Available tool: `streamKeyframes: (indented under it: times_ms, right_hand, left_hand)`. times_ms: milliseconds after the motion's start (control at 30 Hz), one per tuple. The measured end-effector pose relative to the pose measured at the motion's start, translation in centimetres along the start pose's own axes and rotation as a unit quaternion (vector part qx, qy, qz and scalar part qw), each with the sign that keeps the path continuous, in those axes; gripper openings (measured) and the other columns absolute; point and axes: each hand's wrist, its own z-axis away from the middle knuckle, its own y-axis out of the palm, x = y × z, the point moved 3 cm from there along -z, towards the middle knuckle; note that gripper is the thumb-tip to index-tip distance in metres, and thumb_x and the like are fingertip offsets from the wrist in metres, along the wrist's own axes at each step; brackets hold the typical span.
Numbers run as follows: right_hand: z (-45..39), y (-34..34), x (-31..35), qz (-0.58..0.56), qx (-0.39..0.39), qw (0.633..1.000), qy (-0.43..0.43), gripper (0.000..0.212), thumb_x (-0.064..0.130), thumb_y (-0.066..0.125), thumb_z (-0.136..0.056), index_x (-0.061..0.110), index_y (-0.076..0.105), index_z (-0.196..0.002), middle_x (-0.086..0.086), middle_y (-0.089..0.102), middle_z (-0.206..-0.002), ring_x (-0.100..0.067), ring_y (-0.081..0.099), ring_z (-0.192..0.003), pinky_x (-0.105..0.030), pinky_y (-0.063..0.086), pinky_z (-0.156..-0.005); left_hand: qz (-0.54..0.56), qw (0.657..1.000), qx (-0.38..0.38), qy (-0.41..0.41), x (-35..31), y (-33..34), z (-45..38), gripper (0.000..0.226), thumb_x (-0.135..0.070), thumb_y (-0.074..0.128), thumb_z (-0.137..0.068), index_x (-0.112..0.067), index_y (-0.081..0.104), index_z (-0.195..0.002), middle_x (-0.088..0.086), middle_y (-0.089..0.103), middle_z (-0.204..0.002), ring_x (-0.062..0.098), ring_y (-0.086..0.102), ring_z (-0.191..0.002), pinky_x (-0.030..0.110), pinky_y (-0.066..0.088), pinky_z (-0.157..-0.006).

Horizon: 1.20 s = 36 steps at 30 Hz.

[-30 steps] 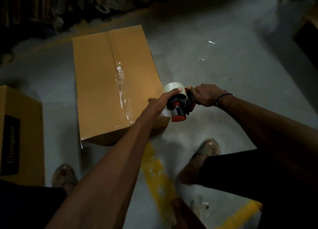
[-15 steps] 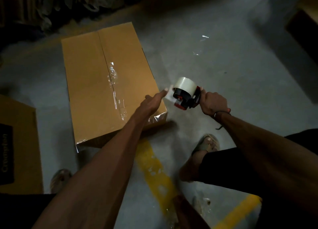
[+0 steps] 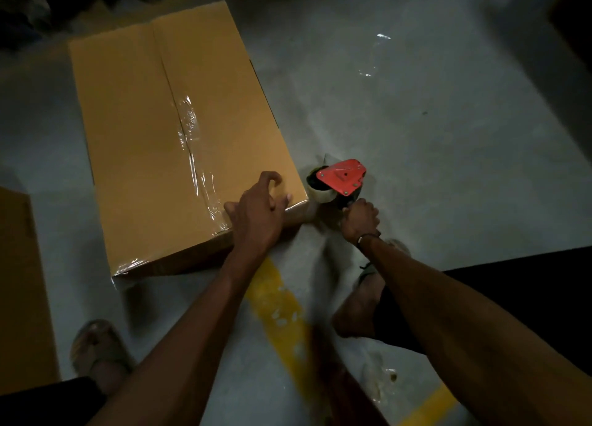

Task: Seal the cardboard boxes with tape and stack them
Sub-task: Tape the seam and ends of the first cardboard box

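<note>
Box [image 3: 134,143], tan, seam glossy with tape; left fingers [image 3: 272,182] curl on it, right fingers [image 3: 360,212] grip dispenser [image 3: 341,177].

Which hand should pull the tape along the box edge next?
Probably the right hand: it already grips the red tape dispenser at the cardboard box corner. The left hand is pressing the box.

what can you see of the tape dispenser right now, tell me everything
The tape dispenser has a red, roughly triangular side plate with small rivets, over a dark frame that holds a roll of clear tape. It sits low beside the near right corner of the cardboard box, its red plate facing up toward the camera. The right hand grips its handle from below, hiding it. The left hand rests on the box's corner, apart from the dispenser. Whether tape runs to the box cannot be told.
</note>
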Motion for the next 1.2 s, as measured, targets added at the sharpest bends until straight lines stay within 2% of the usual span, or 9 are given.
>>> streamKeyframes:
  times_ms: [200,400,500,600,700,800,933,1100,1200]
  right_hand:
    - [-0.1,3.0,0.0,0.006,-0.002,0.999,-0.046,0.036,0.023,0.045,-0.104,-0.005,0.056,-0.125,-0.028,0.053,-0.126,-0.046,0.052,-0.115,-0.046,0.041,-0.092]
    - [-0.2,2.0,-0.4,-0.068,0.033,0.997,0.003,0.050,0.030,0.058,-0.092,-0.008,0.054,-0.124,-0.031,0.057,-0.127,-0.050,0.054,-0.119,-0.046,0.043,-0.095]
    - [1.2,-1.1,0.5,-0.142,-0.060,0.988,0.030,0.053,0.027,0.062,-0.088,-0.003,0.045,-0.129,-0.028,0.052,-0.129,-0.049,0.052,-0.119,-0.049,0.044,-0.097]
    - [2.5,-5.9,3.9,-0.183,-0.167,0.965,-0.086,0.033,0.014,0.057,-0.091,0.006,0.051,-0.123,-0.019,0.055,-0.122,-0.039,0.055,-0.112,-0.042,0.046,-0.091]
    - [4.4,-9.5,9.2,-0.226,-0.203,0.920,-0.249,0.015,0.019,0.056,-0.096,0.016,0.058,-0.110,-0.005,0.063,-0.103,-0.022,0.060,-0.095,-0.036,0.049,-0.080]
    - [6.9,-10.0,14.6,-0.192,-0.120,0.887,-0.402,0.008,0.026,0.060,-0.096,0.019,0.062,-0.098,0.002,0.065,-0.091,-0.015,0.059,-0.082,-0.041,0.051,-0.076]
    - [10.9,-6.0,18.6,-0.046,0.044,0.838,-0.543,0.018,0.041,0.059,-0.092,0.024,0.064,-0.096,0.009,0.056,-0.089,-0.014,0.050,-0.086,-0.038,0.045,-0.074]
    - [10.5,-3.9,18.6,-0.030,0.047,0.808,-0.587,0.015,0.040,0.065,-0.093,0.025,0.064,-0.098,0.012,0.050,-0.090,-0.012,0.043,-0.089,-0.044,0.046,-0.076]
    - [10.3,-3.8,18.8,0.023,0.041,0.786,-0.616,0.023,0.046,0.066,-0.093,0.028,0.059,-0.105,0.011,0.048,-0.095,-0.012,0.040,-0.090,-0.037,0.042,-0.074]
  left_hand:
    - [0.015,0.999,-0.029,0.037,0.9,0.2,0.1,0.026,-0.049,0.061,-0.096,-0.041,0.056,-0.120,-0.009,0.057,-0.072,0.012,0.057,-0.078,0.040,0.033,-0.079]
    - [0.037,0.994,-0.014,0.104,1.8,-0.3,0.9,0.033,-0.045,0.060,-0.099,-0.036,0.064,-0.130,-0.015,0.052,-0.080,0.012,0.054,-0.083,0.042,0.039,-0.079]
    - [0.075,0.988,-0.034,0.132,2.7,-2.1,1.6,0.023,-0.027,0.065,-0.100,-0.024,0.069,-0.123,-0.015,0.057,-0.089,0.013,0.054,-0.082,0.041,0.048,-0.077]
    - [0.085,0.987,-0.067,0.116,4.8,-4.8,2.2,0.010,-0.020,0.069,-0.098,-0.021,0.071,-0.108,-0.010,0.058,-0.084,0.014,0.055,-0.080,0.039,0.049,-0.072]
    - [0.070,0.991,-0.087,0.077,7.5,-7.2,3.0,0.001,-0.023,0.070,-0.096,-0.022,0.071,-0.097,-0.011,0.063,-0.088,0.013,0.057,-0.081,0.039,0.050,-0.073]
    - [0.090,0.994,-0.055,0.031,9.5,-8.1,3.7,0.004,-0.028,0.073,-0.091,-0.025,0.074,-0.091,-0.010,0.069,-0.088,0.010,0.061,-0.081,0.041,0.053,-0.074]
    - [0.123,0.992,-0.034,0.006,10.4,-8.0,3.8,0.007,-0.030,0.082,-0.084,-0.031,0.076,-0.085,-0.012,0.070,-0.083,0.010,0.062,-0.079,0.041,0.052,-0.070]
    - [0.088,0.994,-0.021,0.054,10.3,-7.9,3.8,0.025,-0.051,0.070,-0.080,-0.029,0.077,-0.090,-0.008,0.066,-0.081,0.011,0.058,-0.081,0.031,0.047,-0.066]
    - [0.069,0.994,-0.007,0.086,10.8,-8.0,3.6,0.020,-0.041,0.079,-0.082,-0.026,0.079,-0.096,-0.005,0.065,-0.084,0.011,0.055,-0.082,0.029,0.046,-0.068]
